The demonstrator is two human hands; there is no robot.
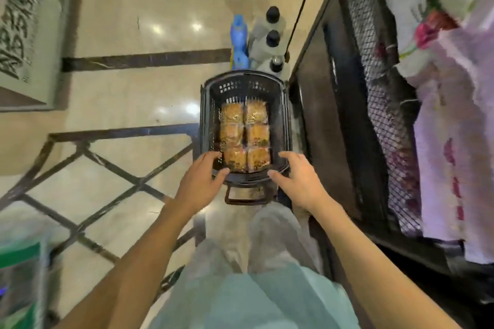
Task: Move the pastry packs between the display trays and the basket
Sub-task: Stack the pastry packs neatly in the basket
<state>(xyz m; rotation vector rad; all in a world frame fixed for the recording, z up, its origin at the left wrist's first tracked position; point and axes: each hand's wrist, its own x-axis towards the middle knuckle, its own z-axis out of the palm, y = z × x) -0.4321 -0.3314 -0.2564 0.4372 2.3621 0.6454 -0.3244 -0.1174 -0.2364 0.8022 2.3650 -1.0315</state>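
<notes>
- Both forearms reach down over pale trousers (267, 243) toward the basket (283, 120) on the floor
- left hand (199, 181) and right hand (299, 181) are at its near rim, fingers loosely spread, gripping nothing
- six pastry packs (244, 136) lie inside, two by three
- black mesh rack (374, 88) sits tight on the right, open floor (133, 88) to the left
</notes>
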